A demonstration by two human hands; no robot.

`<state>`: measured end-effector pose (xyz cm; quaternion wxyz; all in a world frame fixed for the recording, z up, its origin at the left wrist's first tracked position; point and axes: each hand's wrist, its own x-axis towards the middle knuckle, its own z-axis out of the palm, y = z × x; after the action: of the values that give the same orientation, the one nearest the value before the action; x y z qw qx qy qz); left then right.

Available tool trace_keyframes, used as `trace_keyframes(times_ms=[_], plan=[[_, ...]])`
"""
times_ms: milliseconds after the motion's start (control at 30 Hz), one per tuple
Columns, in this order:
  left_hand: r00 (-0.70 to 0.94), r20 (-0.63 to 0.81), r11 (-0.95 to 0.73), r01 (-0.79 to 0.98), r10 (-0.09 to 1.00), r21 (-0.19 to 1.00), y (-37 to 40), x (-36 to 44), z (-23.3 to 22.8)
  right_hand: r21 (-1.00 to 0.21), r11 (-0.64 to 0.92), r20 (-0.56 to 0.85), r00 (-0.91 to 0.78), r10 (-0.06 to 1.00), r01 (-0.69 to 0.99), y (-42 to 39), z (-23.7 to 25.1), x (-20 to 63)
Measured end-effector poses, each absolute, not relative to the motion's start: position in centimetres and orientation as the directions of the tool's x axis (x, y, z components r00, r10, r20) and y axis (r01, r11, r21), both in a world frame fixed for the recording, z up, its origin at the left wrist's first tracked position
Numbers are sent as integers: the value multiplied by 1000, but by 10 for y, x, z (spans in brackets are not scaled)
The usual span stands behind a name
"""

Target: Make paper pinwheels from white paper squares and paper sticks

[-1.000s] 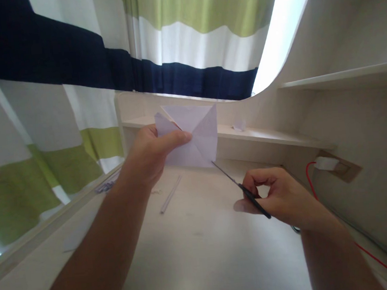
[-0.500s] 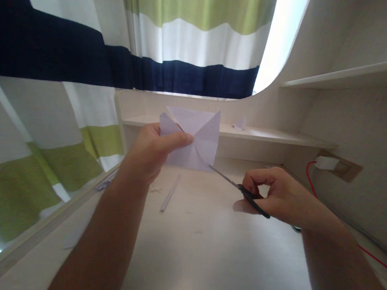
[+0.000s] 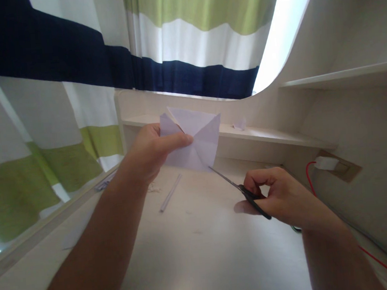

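Observation:
My left hand [image 3: 156,149] pinches a square of white paper [image 3: 202,122] above the desk, its thumb lying near the middle of the sheet. Creases run out from the centre toward the corners, and a slit opens from the upper left edge down toward my thumb. In my right hand [image 3: 280,196] are scissors [image 3: 249,196] with black handles, my fingers through the loops. The blades look closed or nearly so, and their tips are at the paper's lower right corner. Whether the tips touch the sheet is hard to tell.
On the white desk [image 3: 205,262] lie a thin pale stick [image 3: 171,193] and small scraps. A folded bit of paper [image 3: 239,124] rests on the back shelf [image 3: 275,139]. At right, a white plug [image 3: 326,163] with a red cable sits in a wall socket. Striped curtains [image 3: 190,77] hang behind.
Very little differs. The scissors and my right hand have shifted a touch down and to the right; the paper and my left hand hold nearly still.

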<state>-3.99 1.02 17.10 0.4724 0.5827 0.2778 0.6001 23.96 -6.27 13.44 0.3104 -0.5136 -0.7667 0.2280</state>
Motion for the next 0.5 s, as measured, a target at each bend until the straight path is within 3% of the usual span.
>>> trace_keyframes(times_ms=[200,433,500], plan=[[133,429,-390,-248,893,887,8,-40,172,-658,378,260,-274,926,651,-61,132,241],[119,438,-398,-258,891,880,10,-42,172,-609,348,143,-332,932,713,-62,142,247],[119,452,-417,-236,884,878,12,-43,170,-646,326,156,-299,942,690,-59,145,251]])
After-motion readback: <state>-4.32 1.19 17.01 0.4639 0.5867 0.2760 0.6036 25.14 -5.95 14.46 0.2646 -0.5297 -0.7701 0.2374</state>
